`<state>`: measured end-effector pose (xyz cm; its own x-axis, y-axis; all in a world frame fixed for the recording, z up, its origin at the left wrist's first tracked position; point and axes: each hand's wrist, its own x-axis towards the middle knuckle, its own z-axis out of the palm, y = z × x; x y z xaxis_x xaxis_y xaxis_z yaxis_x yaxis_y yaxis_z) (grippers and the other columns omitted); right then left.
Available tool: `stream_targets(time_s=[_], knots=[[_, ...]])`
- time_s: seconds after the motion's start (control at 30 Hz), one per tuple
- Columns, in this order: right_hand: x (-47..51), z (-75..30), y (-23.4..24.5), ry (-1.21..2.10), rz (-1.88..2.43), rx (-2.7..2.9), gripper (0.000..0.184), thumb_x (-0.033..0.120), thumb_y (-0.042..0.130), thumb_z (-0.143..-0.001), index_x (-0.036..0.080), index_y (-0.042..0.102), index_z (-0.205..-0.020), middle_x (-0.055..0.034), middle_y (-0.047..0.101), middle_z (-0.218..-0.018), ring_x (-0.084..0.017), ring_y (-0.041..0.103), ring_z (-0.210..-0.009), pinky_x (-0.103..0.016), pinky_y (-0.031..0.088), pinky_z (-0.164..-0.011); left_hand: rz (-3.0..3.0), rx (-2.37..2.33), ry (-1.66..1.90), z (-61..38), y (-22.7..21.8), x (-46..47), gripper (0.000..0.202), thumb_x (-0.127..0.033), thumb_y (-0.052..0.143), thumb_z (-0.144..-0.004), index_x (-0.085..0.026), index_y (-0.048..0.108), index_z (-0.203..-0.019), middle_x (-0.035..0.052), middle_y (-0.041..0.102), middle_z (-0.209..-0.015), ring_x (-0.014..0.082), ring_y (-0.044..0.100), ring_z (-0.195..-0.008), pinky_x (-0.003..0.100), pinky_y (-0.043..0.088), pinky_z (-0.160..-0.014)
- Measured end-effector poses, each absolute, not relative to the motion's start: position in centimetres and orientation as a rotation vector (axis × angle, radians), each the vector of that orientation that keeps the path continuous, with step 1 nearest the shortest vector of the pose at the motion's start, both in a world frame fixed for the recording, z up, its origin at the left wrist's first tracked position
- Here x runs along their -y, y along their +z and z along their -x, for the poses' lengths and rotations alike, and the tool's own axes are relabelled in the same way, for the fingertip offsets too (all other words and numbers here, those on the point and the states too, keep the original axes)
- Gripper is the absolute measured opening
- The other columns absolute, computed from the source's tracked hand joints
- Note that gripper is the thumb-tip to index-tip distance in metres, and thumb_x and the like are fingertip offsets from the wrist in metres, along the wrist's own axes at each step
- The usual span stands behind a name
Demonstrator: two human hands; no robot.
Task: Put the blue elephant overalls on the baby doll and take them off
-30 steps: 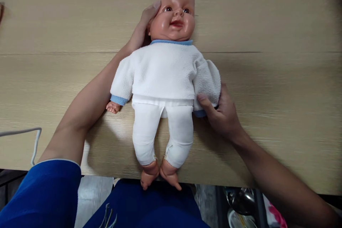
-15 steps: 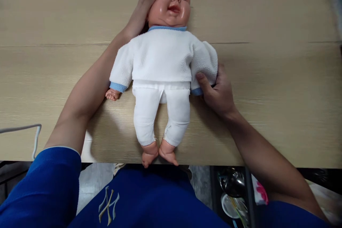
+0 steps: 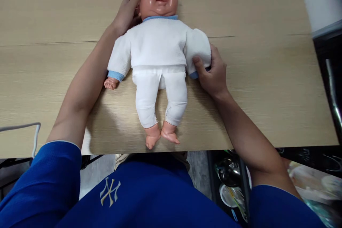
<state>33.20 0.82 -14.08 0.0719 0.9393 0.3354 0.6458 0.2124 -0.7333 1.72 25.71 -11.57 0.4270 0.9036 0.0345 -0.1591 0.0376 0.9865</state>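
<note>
A baby doll [image 3: 157, 46] lies face up on the table, its head at the far side and its bare feet close to the near edge. It wears a white fleece top with blue collar and cuffs, and white trousers. My left hand [image 3: 130, 7] cups the side of the doll's head, thumb on the temple and fingers partly hidden behind it. Around the doll's sleeve on the right, my right hand [image 3: 212, 71] is closed, thumb on top near the blue cuff. That sleeve hides the doll's hand; the other doll hand pokes out beside my left forearm.
The light wooden table [image 3: 267, 96] has a seam running across it. A pale cable [image 3: 20, 127] bends over its near left edge. Below the edge on the right stands a dark bin [image 3: 210, 171] holding a metal bowl and other items.
The view has shifted, so the doll, hands and table edge appear higher, with the doll slightly further left. Both hands keep the same hold on the head and sleeve.
</note>
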Motion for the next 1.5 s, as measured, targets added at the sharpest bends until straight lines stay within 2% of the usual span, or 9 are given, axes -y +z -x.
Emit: stream_targets(time_s=[0.1,0.3,0.47,0.63,0.87,1.0,1.2,1.37,1.5], knots=[[-0.9,-33.4,-14.2,0.445,1.498,1.662,0.079,0.089,0.060,-0.111,0.032,0.065,-0.166,-0.0132,0.076,-0.165,-0.041,0.070,-0.151,-0.068,0.055,-0.132,-1.164,-0.833,0.985,-0.9,-12.0,-26.5,0.035,-0.047,0.048,-0.134,-0.028,0.048,-0.104,-0.0089,0.060,-0.087,0.0140,0.050,-0.095,0.030,0.046,-0.094],[-1.1,-33.6,-14.6,0.480,1.498,1.654,0.083,0.089,0.041,-0.119,0.030,0.043,-0.177,-0.0138,0.058,-0.183,-0.035,0.048,-0.163,-0.064,0.045,-0.138,-1.450,-1.071,1.076,2.4,-11.3,-25.7,0.015,-0.030,0.040,-0.133,-0.026,0.054,-0.129,-0.0019,0.074,-0.147,0.0189,0.045,-0.115,0.045,0.047,-0.116],[-1.1,-33.2,-14.8,0.486,1.494,1.635,0.075,0.083,0.035,-0.123,0.029,0.042,-0.175,-0.0160,0.051,-0.185,-0.039,0.038,-0.162,-0.069,0.036,-0.139,-1.917,-0.895,1.388,2.1,-8.1,-17.2,0.016,-0.031,0.058,-0.121,-0.038,0.056,-0.108,0.0003,0.078,-0.125,0.0205,0.055,-0.104,0.044,0.055,-0.104],[-0.3,-32.8,-14.0,0.378,1.522,1.636,0.060,0.072,0.043,-0.127,0.029,0.048,-0.168,-0.0181,0.054,-0.177,-0.039,0.036,-0.158,-0.075,0.027,-0.142,-2.039,-0.788,1.194,-2.0,-4.6,-5.4,0.024,-0.046,0.058,-0.125,-0.029,0.069,-0.112,0.0041,0.081,-0.121,0.0231,0.072,-0.110,0.043,0.056,-0.106],[8.9,-30.4,-8.7,0.188,1.359,1.629,0.032,0.059,0.062,-0.124,0.034,0.073,-0.140,-0.0146,0.079,-0.150,-0.037,0.067,-0.149,-0.069,0.051,-0.132,-2.060,-0.374,0.563,-5.3,-2.6,10.6,0.024,-0.044,0.064,-0.124,-0.025,0.079,-0.125,0.0077,0.085,-0.126,0.0302,0.081,-0.126,0.046,0.061,-0.118],[19.2,-30.7,-11.3,0.070,1.363,1.616,0.032,0.054,0.063,-0.118,0.032,0.077,-0.138,-0.0133,0.081,-0.145,-0.045,0.073,-0.145,-0.079,0.052,-0.131,-1.931,-0.032,0.397,-5.4,-5.9,18.8,0.020,-0.042,0.067,-0.124,-0.027,0.080,-0.125,0.0112,0.088,-0.127,0.0295,0.084,-0.116,0.045,0.065,-0.108],[31.7,-35.7,-23.5,0.414,1.455,1.756,0.027,0.066,0.087,-0.083,0.044,0.070,-0.087,-0.0047,0.071,-0.080,-0.038,0.073,-0.084,-0.068,0.066,-0.082,-1.780,-0.421,0.255,-1.5,-15.7,24.8,0.025,-0.046,0.067,-0.122,-0.028,0.082,-0.131,0.0137,0.087,-0.136,0.0340,0.085,-0.125,0.048,0.067,-0.113],[33.4,-35.9,-26.9,0.662,1.765,1.631,0.042,0.074,0.070,-0.101,0.035,0.078,-0.116,-0.0153,0.084,-0.121,-0.044,0.077,-0.121,-0.075,0.064,-0.112,-1.891,-0.938,0.169,0.6,-21.7,24.8,0.033,-0.048,0.060,-0.120,-0.025,0.079,-0.135,0.0173,0.080,-0.147,0.0415,0.073,-0.148,0.062,0.054,-0.136],[32.3,-36.0,-28.4,0.747,1.694,1.609,0.058,0.075,0.038,-0.117,0.030,0.073,-0.125,-0.0165,0.078,-0.113,-0.040,0.076,-0.117,-0.070,0.067,-0.101,-1.805,-1.203,0.267,-0.5,-24.6,24.2,0.044,-0.052,0.061,-0.118,-0.020,0.072,-0.146,0.0230,0.078,-0.153,0.0451,0.070,-0.151,0.065,0.054,-0.136]])
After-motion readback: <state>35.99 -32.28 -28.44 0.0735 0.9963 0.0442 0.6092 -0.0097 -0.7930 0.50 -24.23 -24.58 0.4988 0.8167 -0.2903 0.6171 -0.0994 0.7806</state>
